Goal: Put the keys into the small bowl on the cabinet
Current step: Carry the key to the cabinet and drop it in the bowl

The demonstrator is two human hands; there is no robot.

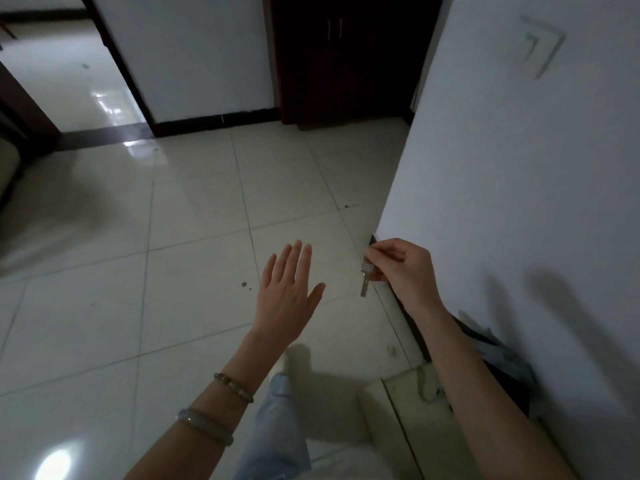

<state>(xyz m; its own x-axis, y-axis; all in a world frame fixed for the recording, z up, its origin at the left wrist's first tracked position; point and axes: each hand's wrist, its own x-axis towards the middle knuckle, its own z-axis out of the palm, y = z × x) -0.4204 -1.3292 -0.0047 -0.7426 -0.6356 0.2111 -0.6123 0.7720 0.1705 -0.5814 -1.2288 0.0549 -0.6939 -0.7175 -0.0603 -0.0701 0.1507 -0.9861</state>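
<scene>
My right hand (pixel 403 268) pinches silver keys (pixel 365 277) by their top, and a long key blade hangs down from the fingers. The hand is close to the corner of the white wall on the right. My left hand (pixel 287 299) is stretched out flat over the floor tiles, fingers apart and holding nothing, a short way left of the keys. A dark wooden cabinet (pixel 349 60) stands at the far end of the hallway; only its doors show. No small bowl is in view.
A white wall (pixel 519 168) runs along the right side. A pale low surface (pixel 412 410) and dark items lie by its base near my right arm. Glossy floor tiles (pixel 173 271) stretch ahead, and a doorway (pixel 69 81) opens at the far left.
</scene>
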